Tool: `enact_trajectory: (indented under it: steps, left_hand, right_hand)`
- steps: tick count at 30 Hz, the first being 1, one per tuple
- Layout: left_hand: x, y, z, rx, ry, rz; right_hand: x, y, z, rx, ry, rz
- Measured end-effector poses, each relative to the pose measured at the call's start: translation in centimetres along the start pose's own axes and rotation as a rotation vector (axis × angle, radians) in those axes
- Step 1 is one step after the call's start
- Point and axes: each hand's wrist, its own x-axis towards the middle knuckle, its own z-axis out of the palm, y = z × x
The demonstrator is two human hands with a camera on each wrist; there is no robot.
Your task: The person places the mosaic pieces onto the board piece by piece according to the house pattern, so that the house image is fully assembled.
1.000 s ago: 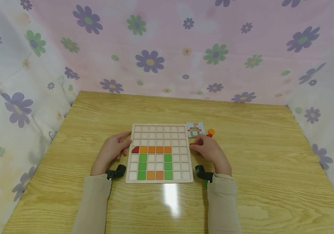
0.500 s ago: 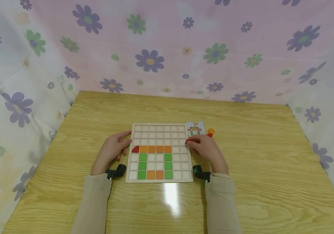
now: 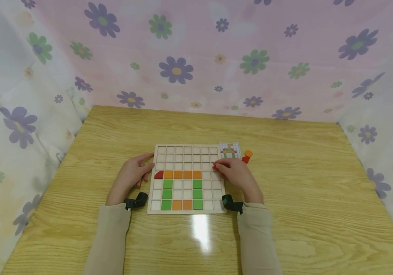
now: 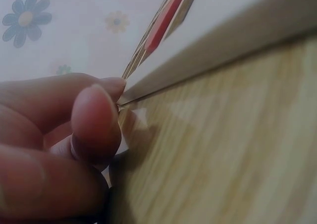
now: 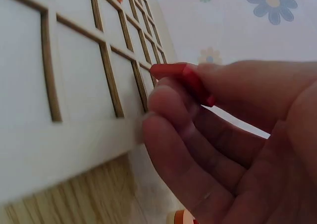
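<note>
Toward two o'clock from the nearest orange tile [image 3: 197, 175], the right hand [image 3: 236, 173] pinches a red piece [image 5: 171, 70] over the board [image 3: 179, 150]; the left hand [image 3: 132, 172], fingers relaxed, touches its nine-o'clock edge.

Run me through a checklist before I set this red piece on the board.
1. Red piece pinched in right grip: ok.
2. Red piece's full outline: cannot tell, fingers hide part.
3. Left grip at left edge of board: ok.
4. Cell right of the four orange tiles, the likely spot: unfilled, ok.
5. Red piece over that cell: not ok, it looks farther right.
6. Card fully visible: not ok, right grip covers its lower edge.
</note>
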Motion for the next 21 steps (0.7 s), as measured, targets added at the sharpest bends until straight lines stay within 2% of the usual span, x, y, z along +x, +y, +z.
enact_trajectory:
  steps: [8,13,21]
  left_hand:
    - [0.0,0.1,-0.1,-0.015,-0.001,0.008]
    - [0.0,0.0,-0.1,-0.011,0.005,0.009]
    - [0.0,0.0,-0.1,-0.018,0.0,0.008]
  right_hand:
    - [0.2,-0.7,0.4,0.001,-0.009,-0.041]
    - [0.3,-1.1,0.9,-0.044,-0.005,-0.072]
    - [0.5,-1.8,1.9,-0.054,0.004,-0.067]
